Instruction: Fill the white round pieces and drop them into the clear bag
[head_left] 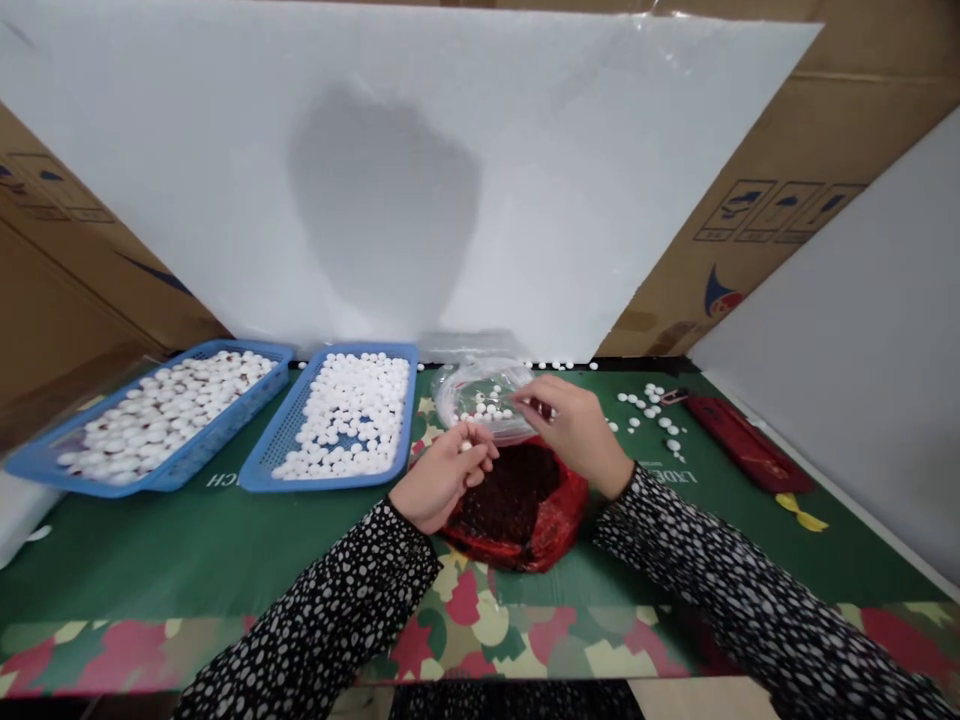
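My left hand (pixel 442 475) is closed, with a small white ball (pixel 466 446) pinched at its fingertips. My right hand (pixel 574 425) hovers to its right, fingers pinched together; a dark reddish bit shows by them, too small to make out. Below both hands lies an open red plastic bag (pixel 562 515) holding a dark brown-red mass (pixel 499 495). Just behind the hands, a clear plastic container (pixel 450 395) holds several white balls (pixel 491 410).
A blue basket (pixel 409 420) of plain white balls stands to the left. Farther left, another blue basket (pixel 202 460) holds white balls, some with dark red spots. Loose white balls (pixel 649 400), a dark red case (pixel 742 445) and a yellow ribbon piece (pixel 802 512) lie at right.
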